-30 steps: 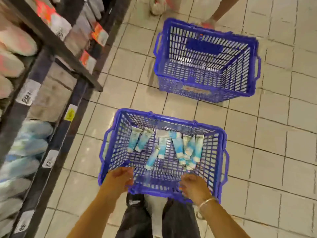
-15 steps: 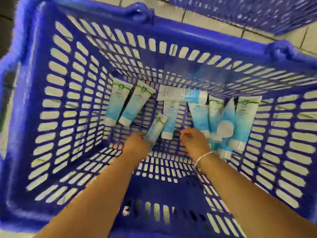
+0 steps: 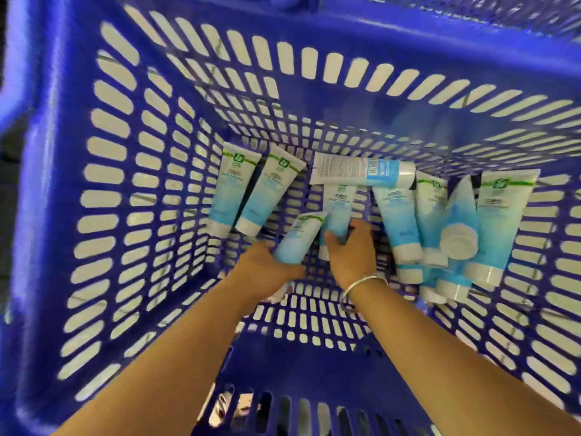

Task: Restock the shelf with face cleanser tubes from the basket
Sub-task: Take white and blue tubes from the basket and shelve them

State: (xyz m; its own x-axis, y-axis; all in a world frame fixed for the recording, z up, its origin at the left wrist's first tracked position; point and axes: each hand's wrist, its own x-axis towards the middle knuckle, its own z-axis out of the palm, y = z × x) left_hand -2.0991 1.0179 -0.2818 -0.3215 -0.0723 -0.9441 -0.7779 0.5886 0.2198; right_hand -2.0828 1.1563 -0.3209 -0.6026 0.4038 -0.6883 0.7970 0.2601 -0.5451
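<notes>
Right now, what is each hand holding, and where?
Left hand grips a tube near its lower end. Right hand grips another tube around its lower body.

Bright, even overhead light fills the blue basket [image 3: 314,39], with a pale sheen along its far rim and left wall. Shadows are soft and faint. The wide lens bows the slotted walls outward. Motion blur smears the left and top edges; the face cleanser tubes [image 3: 397,220] at the middle are only slightly soft, their print mostly unreadable.

Both forearms extended, left hand [image 3: 267,265] and right hand [image 3: 352,253] curled in grip
</notes>
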